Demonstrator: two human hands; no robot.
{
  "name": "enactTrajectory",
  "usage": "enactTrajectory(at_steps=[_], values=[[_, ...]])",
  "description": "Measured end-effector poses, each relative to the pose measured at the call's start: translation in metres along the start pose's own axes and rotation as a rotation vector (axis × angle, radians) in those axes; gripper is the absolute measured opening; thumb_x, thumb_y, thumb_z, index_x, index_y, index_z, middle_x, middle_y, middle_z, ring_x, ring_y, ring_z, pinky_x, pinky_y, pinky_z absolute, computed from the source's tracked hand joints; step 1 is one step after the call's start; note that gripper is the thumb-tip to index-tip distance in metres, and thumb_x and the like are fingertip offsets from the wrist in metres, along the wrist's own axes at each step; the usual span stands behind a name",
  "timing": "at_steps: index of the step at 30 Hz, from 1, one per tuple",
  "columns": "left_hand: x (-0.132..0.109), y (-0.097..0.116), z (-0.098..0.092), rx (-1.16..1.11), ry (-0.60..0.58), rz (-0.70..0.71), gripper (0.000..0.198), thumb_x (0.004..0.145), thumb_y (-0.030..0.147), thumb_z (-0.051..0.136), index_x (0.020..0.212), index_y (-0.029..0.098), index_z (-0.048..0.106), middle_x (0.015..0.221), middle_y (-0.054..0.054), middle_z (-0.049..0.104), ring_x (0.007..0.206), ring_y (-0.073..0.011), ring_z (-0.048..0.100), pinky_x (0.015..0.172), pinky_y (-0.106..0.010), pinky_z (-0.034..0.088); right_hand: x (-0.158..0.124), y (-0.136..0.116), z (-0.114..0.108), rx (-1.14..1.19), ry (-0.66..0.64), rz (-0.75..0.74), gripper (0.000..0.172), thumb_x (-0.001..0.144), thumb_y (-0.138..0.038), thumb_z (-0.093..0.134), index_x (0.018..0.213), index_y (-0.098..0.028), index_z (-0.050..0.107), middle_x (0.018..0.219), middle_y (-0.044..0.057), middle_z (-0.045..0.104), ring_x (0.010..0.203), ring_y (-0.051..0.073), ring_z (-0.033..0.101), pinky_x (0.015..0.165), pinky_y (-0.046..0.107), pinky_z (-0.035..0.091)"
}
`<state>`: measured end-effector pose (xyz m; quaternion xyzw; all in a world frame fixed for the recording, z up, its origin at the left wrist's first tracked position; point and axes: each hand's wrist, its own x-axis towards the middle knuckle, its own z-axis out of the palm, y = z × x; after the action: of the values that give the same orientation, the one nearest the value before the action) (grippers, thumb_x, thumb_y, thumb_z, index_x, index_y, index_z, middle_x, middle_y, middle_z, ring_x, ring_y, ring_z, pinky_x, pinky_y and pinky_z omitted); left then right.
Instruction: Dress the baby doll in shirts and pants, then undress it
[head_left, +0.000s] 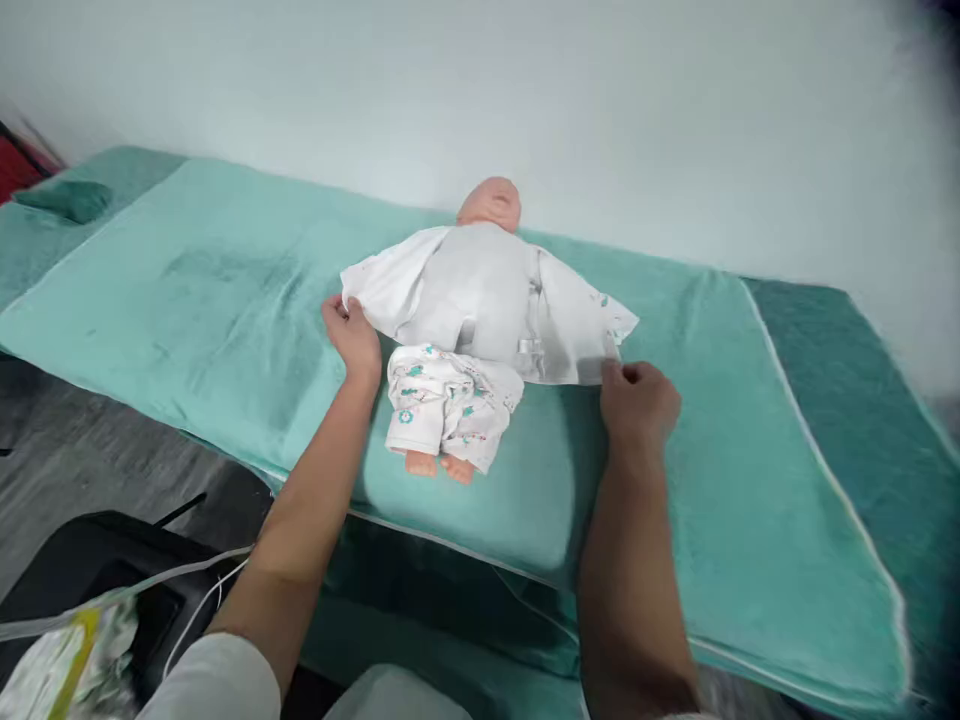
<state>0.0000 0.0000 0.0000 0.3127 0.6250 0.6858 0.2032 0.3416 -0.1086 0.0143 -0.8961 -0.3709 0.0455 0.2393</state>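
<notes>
A baby doll (474, 290) lies on its back on a teal towel (225, 290), head toward the wall. It wears white patterned trousers (446, 400), and an opened white top (577, 330) is spread out flat on both sides of its grey body. My left hand (352, 338) pinches the lower left edge of the top. My right hand (637, 400) is closed on the top's lower right corner.
The towel covers a padded table (870, 420) in darker green along a pale wall. A folded green cloth (67, 198) lies at the far left end. A black case (97, 570) and a plastic packet (67, 660) sit on the floor at lower left.
</notes>
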Motion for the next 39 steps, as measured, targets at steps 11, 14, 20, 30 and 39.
enactTrajectory(at_steps=[11, 14, 20, 30, 39], values=[[-0.005, -0.008, -0.012, -0.100, -0.025, 0.064, 0.017, 0.089, 0.010, 0.057, 0.101, 0.021, 0.052, 0.076, 0.006, 0.042, 0.070, -0.0112, 0.045, 0.076, -0.025, 0.041, -0.008, -0.002, 0.005, 0.308, 0.291, -0.054, 0.024, 0.087, -0.029, 0.060, 0.075, -0.027, 0.040, 0.070, -0.003, 0.047, 0.068, 0.019, 0.044, 0.080, 0.038, 0.043], [-0.012, -0.002, -0.017, -0.155, -0.242, 0.090, 0.009, 0.087, 0.017, 0.060, 0.095, 0.021, 0.059, 0.076, 0.005, 0.048, 0.068, -0.0106, 0.047, 0.071, -0.024, 0.041, -0.003, 0.006, 0.010, 0.347, 0.416, -0.128, 0.024, 0.072, -0.010, 0.060, 0.083, -0.026, 0.046, 0.083, 0.001, 0.054, 0.076, 0.020, 0.050, 0.085, 0.041, 0.045], [-0.031, 0.016, -0.037, -0.142, -0.866, -0.050, 0.014, 0.079, 0.030, 0.077, 0.086, 0.019, 0.075, 0.079, 0.001, 0.066, 0.071, -0.0114, 0.055, 0.067, -0.024, 0.041, -0.038, -0.009, 0.021, 0.743, 0.045, -0.608, 0.005, 0.087, -0.022, 0.063, 0.092, -0.023, 0.065, 0.088, 0.003, 0.064, 0.079, 0.018, 0.060, 0.077, 0.036, 0.051], [-0.030, 0.019, -0.070, -0.181, -1.185, -0.020, 0.026, 0.077, 0.043, 0.086, 0.084, 0.019, 0.081, 0.089, -0.004, 0.064, 0.078, -0.0140, 0.053, 0.068, -0.028, 0.037, -0.066, -0.017, 0.011, 0.738, -0.359, -1.050, 0.017, 0.089, -0.026, 0.077, 0.104, -0.028, 0.068, 0.103, 0.004, 0.070, 0.097, 0.022, 0.067, 0.087, 0.040, 0.055], [-0.028, 0.018, -0.076, -0.228, -1.288, -0.022, 0.029, 0.072, 0.040, 0.091, 0.078, 0.018, 0.073, 0.093, -0.003, 0.062, 0.082, -0.0153, 0.050, 0.074, -0.030, 0.036, -0.080, -0.019, 0.023, 0.523, -0.028, -1.079, 0.021, 0.090, -0.016, 0.067, 0.109, -0.024, 0.063, 0.107, 0.008, 0.070, 0.087, 0.020, 0.069, 0.077, 0.036, 0.059]])
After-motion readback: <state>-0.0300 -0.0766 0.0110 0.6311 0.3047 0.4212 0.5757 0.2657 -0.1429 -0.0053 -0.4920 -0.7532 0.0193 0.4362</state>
